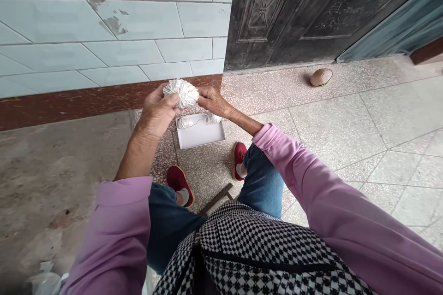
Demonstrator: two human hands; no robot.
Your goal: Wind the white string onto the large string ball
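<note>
Both of my hands hold up a white fluffy bundle of thread or cotton strands (182, 91) in front of me. My left hand (157, 113) grips its left side with curled fingers. My right hand (212, 100) pinches its right side. Below them on the floor lies a shallow white box (204, 136) with two small white thread balls (185, 122) joined by a strand. I sit with my knees apart, in pink sleeves and a checked apron.
My red shoes (180, 183) rest on the speckled tile floor near the box. A small round tan object (321, 77) lies by the dark door (311, 9). A tiled wall with a red-brown skirting (69, 103) runs on the left. A white container (44, 281) sits at the bottom left.
</note>
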